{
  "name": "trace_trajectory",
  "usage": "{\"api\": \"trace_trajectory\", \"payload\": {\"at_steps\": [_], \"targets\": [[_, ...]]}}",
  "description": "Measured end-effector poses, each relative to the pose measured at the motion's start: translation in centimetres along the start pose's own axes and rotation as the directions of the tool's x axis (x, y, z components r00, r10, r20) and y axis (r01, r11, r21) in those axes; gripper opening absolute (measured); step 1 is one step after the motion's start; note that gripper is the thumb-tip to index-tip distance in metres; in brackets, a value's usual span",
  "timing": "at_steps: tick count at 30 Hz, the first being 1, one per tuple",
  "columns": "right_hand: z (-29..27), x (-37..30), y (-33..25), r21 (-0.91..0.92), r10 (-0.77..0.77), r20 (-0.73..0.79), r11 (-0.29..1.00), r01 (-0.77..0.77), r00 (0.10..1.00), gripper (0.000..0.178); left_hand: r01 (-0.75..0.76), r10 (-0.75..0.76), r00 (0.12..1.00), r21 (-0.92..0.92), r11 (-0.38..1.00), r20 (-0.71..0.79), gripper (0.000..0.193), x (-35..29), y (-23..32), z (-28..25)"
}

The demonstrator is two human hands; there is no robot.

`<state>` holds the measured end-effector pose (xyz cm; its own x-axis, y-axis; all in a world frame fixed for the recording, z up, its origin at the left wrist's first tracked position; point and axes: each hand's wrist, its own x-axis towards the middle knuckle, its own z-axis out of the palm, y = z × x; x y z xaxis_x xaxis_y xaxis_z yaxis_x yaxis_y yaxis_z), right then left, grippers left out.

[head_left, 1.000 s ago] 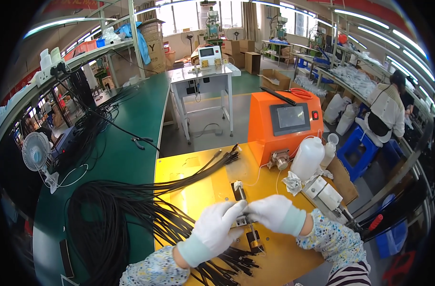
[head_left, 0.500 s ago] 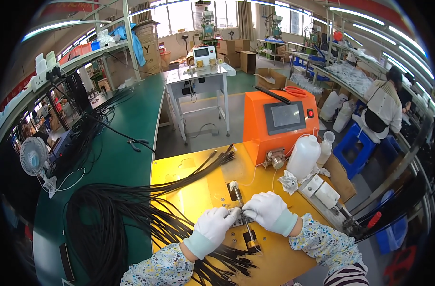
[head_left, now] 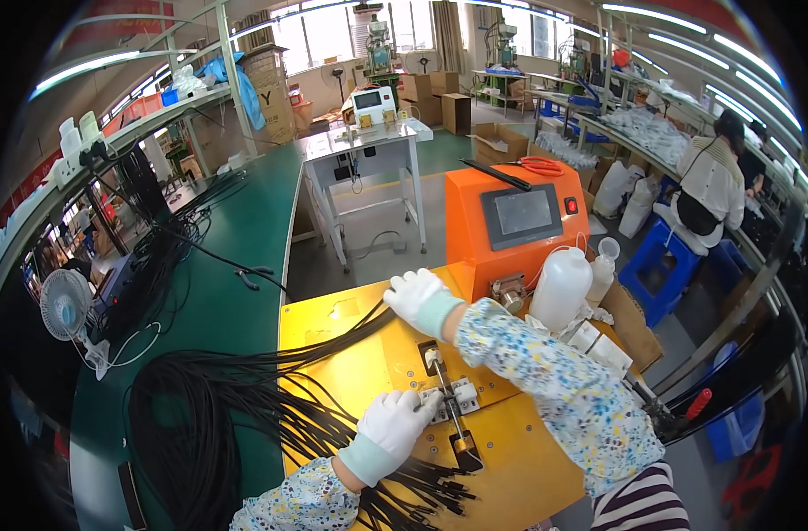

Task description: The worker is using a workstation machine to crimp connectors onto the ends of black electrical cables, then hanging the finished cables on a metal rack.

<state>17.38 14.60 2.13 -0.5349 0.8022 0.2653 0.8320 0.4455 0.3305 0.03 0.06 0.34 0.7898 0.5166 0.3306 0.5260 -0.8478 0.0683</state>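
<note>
Now the right hand [head_left: 417, 296] has reached cables [head_left: 364, 329] near the bench's [head_left: 510, 469] far edge, leaving the left hand [head_left: 390, 432] at the fixture [head_left: 464, 396], both grips unclear.

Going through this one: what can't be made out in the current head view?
In the head view:
Far ends of the cables: covered by the right hand, so its grip on them is unclear.
Whether the left hand pinches anything beside the metal block: its own fingers hide that.
Lowest part of the cables: cut off by the lower edge.
Content of the screen: too small and faint.
</note>
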Motion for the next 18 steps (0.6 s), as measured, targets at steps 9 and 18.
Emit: {"api": "trace_trajectory", "payload": {"at_steps": [9, 18], "targets": [[0.4, 2.2, -1.0, -0.110, -0.165, 0.335, 0.971, 0.212, 0.928, 0.014, 0.021, -0.021, 1.000, -0.019, 1.000, 0.008, 0.046, -0.7, -0.2, -0.1], [-4.9, -1.7, 2.1, -0.093, -0.152, -0.316, 0.987, 0.129, 0.937, 0.016, 0.050, -0.055, 0.996, -0.082, 0.995, -0.068, 0.041, -0.8, -0.9, 0.3]]}}
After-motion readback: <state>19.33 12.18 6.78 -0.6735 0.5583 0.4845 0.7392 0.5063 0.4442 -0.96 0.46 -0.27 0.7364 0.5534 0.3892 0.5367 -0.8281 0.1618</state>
